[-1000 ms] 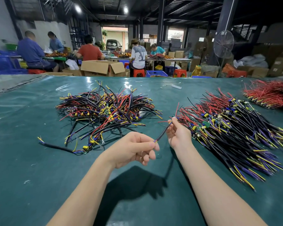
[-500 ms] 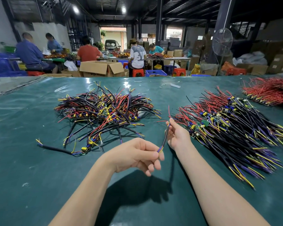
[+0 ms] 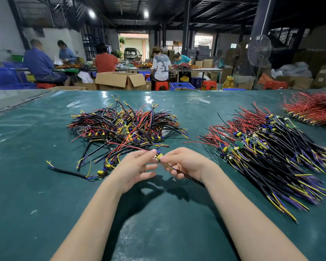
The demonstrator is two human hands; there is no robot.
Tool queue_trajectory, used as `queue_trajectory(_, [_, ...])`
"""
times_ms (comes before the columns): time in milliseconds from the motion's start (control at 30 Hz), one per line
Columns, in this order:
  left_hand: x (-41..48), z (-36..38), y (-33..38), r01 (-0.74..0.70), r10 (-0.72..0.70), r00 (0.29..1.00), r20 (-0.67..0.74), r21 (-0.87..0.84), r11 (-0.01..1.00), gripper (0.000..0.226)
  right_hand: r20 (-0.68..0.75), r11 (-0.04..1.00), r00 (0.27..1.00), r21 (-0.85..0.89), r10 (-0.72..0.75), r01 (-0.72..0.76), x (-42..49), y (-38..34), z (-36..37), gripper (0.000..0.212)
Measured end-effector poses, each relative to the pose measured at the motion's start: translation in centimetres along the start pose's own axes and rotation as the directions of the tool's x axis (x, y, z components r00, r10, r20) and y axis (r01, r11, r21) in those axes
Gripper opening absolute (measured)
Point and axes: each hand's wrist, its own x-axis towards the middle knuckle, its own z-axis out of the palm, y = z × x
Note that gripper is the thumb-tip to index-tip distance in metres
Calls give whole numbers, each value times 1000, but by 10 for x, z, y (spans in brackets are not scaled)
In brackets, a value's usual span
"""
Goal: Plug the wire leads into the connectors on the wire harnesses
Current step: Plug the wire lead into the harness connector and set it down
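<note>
My two hands meet over the green table near its middle. My left hand pinches the end of a small harness piece with a yellow and blue connector, where a red wire runs off to the left. My right hand grips the black sheathed cable of the same harness, which trails back under my wrist. The contact point itself is partly hidden by my fingertips.
A tangled heap of harnesses lies ahead on the left, with one stray harness near it. A larger ordered pile fills the right side, and red wire leads lie at the far right. Several people sit working at tables beyond.
My hands have come together. The black cable that stretched between them has swung round: its connector end now sits between my fingertips and the cable trails under my right wrist.
</note>
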Motion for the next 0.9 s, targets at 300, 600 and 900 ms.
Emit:
queue_trajectory(300, [6,2,-10,-77,78,994,-81,11,997,11,-87,986,996,-167,-3,-12,1,2,1,34])
queue_trajectory(600, [5,7,-8,-91,47,967,-250,-168,982,11,-214,612,814,-764,-540,205,9,3,16,17])
queue_trajectory(900, [3,12,-4,-56,30,992,-126,-210,976,12,-286,360,659,-933,-695,-25,5,-2,4,23])
